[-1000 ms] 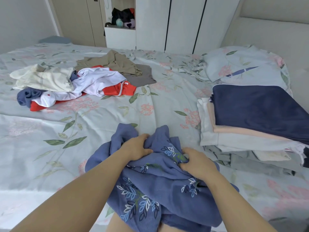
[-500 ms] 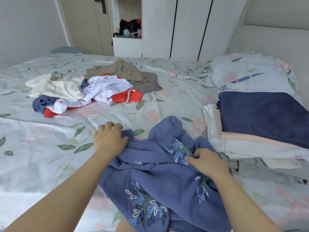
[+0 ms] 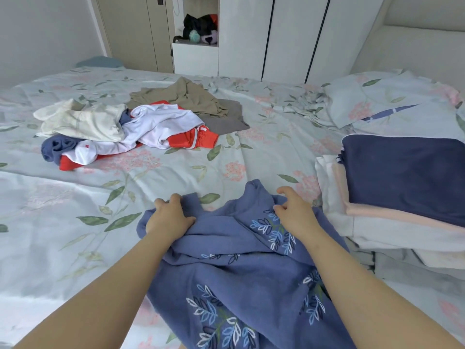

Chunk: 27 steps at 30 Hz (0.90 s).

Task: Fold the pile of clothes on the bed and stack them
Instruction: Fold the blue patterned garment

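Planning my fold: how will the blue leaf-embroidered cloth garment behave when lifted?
Probably floppy: the blue leaf-embroidered cloth garment bunches into soft folds between the left hand and right hand gripping it. Likely light, since thin creases show. Pushed, it would probably wrinkle rather than slide on the floral bedsheet.

On the bed [image 3: 75, 222], the loose pile [image 3: 141, 127] lies back left, the folded stack [image 3: 402, 185] right, one garment [image 3: 239, 260] in front, between them.
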Tool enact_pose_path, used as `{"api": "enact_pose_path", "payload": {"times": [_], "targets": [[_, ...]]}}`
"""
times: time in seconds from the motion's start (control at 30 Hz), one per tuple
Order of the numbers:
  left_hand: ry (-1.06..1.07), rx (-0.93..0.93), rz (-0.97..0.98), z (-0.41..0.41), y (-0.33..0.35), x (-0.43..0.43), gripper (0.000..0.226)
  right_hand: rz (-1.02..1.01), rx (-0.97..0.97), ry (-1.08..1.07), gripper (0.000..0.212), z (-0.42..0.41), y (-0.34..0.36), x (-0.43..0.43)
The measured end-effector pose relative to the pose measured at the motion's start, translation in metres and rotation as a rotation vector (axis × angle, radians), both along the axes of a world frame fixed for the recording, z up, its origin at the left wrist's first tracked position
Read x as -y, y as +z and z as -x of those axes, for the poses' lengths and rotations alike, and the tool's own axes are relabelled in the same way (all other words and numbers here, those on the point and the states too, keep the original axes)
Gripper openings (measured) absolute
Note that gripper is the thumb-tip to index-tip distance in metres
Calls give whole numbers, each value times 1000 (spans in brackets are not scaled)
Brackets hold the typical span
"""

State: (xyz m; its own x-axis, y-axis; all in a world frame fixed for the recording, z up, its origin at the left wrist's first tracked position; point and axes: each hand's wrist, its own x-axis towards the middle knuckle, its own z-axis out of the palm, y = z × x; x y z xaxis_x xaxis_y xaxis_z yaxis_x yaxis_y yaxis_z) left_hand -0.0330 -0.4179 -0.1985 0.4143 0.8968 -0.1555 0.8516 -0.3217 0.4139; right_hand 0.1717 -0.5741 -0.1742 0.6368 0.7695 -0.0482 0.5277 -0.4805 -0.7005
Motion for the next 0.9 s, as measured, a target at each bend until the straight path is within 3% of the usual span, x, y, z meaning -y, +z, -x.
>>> {"api": "enact_pose_path", "payload": {"times": [0.1,0.17,0.27,0.33,0.5,0.57,0.7,0.8,0.9], "targets": [[-51,-15,133,8,-6,-9,64,216,-144,41,65,-5,-10,-20],[-135,30,168,10,-9,-12,49,253,-143,28,50,-11,-19,-31],[-202,117,305,16,-5,-16,23,295,-55,29,8,-15,-28,-39],[-201,109,341,23,-3,-22,30,278,-31,20,23,-16,-32,-39],[-96,40,212,28,2,-24,72,102,-97,-91,24,-12,-29,-27],[-79,44,197,24,7,-22,59,-4,-178,-127,25,-11,-24,-22],[-21,34,80,25,24,-22,13,-187,-353,-209,23,-8,-7,-7],[1,-7,-36,31,42,-20,13,-296,-357,-275,23,-5,12,2],[60,109,-195,34,62,-13,17,-398,-299,-324,23,1,35,9]]}}
